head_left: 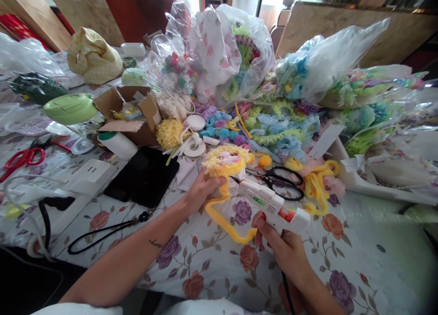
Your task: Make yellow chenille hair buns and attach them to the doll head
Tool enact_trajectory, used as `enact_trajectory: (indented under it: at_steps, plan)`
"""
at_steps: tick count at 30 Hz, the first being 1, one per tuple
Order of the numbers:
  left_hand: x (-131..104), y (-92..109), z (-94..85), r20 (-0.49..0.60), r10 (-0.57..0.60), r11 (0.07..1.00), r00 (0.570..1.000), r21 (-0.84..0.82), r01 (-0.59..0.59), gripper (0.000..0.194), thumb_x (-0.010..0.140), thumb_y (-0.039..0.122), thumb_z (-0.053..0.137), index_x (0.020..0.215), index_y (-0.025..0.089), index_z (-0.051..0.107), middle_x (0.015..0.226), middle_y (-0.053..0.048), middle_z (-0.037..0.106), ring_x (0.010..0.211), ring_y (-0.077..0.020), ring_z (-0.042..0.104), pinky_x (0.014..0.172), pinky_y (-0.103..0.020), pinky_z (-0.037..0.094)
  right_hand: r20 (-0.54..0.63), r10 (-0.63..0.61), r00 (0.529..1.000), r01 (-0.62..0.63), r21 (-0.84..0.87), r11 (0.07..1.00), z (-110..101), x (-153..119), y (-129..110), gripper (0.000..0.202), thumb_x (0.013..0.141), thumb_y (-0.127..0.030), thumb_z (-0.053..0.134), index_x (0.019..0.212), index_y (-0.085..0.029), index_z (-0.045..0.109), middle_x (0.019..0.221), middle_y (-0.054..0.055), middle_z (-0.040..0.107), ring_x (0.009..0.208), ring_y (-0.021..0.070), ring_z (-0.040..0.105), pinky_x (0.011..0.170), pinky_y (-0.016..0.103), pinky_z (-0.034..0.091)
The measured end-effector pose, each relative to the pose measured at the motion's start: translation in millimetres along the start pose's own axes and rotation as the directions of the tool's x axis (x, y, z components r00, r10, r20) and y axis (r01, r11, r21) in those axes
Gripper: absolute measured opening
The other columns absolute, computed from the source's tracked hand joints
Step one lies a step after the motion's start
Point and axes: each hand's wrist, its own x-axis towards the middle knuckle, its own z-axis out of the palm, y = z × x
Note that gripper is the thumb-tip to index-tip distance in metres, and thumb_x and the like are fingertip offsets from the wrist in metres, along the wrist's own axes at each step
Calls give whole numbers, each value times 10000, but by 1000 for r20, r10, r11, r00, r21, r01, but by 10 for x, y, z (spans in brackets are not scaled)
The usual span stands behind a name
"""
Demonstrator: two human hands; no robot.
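My left hand (pixel 201 189) is closed around the lower left side of a fuzzy yellow plush piece (pixel 226 160) with a pinkish, face-like middle. From it a yellow fuzzy strip (pixel 222 217) hangs down in a loop over the tablecloth. A white hot glue gun (pixel 270 203) is gripped in my right hand (pixel 280 242), its nozzle pointing up and left, close beside the plush piece's lower edge. Whether the nozzle touches it I cannot tell. Black-handled scissors (pixel 284 182) lie just behind the glue gun, partly covered by it.
A black tablet-like slab (pixel 142 178) and a white power strip (pixel 68 201) lie to the left, near red-handled scissors (pixel 27 160). An open cardboard box (pixel 126 107) stands behind. Colourful trims and plastic bags (pixel 253 55) pile up at the back; a white tray (pixel 362 178) sits right.
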Motion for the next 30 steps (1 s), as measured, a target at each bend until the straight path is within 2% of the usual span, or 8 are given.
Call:
enact_trajectory:
  at_steps: [5, 15, 22, 27, 30]
  plan:
    - [-9, 4, 2, -4, -19, 999, 1000, -34, 19, 394, 749, 351, 690, 1106, 195, 631, 923, -42, 679, 796, -198, 647, 699, -318, 560, 27, -10, 1000, 10, 1, 1000, -9, 15, -2, 422, 850, -558, 552, 666, -180, 592, 520, 14, 587, 518, 152, 553, 554, 276, 460]
    - [12, -12, -20, -1, -8, 999, 1000, -43, 8, 494, 773, 337, 682, 1242, 231, 564, 1025, -45, 692, 891, -205, 656, 777, -323, 549, 48, -7, 999, 10, -48, 999, -42, 10, 6, 433, 861, -557, 535, 668, -173, 588, 527, 18, 593, 528, 149, 559, 554, 263, 457]
    - [11, -6, -7, -8, 19, 998, 1000, -60, -20, 429, 778, 321, 673, 1181, 191, 604, 1151, -70, 671, 1087, -240, 614, 878, -342, 525, 2, -13, 1000, 13, -23, 1000, 4, -17, -10, 407, 849, -543, 560, 682, -174, 603, 513, 12, 574, 509, 148, 536, 528, 263, 439]
    - [-2, 16, 5, 4, 15, 998, 1000, -55, -15, 384, 778, 334, 673, 1127, 179, 632, 1065, -63, 695, 1020, -226, 644, 844, -317, 533, -39, -37, 999, 36, -7, 999, 36, -27, -13, 395, 834, -533, 580, 669, -176, 608, 493, 6, 558, 492, 144, 521, 500, 257, 428]
    - [-5, 19, 5, 1, 1, 999, 1000, -47, -1, 377, 777, 344, 675, 1113, 175, 640, 1026, -63, 702, 992, -229, 653, 830, -323, 539, -25, -38, 999, 38, 9, 999, 41, -38, -55, 380, 832, -522, 584, 669, -180, 608, 490, 3, 558, 486, 142, 522, 492, 250, 431]
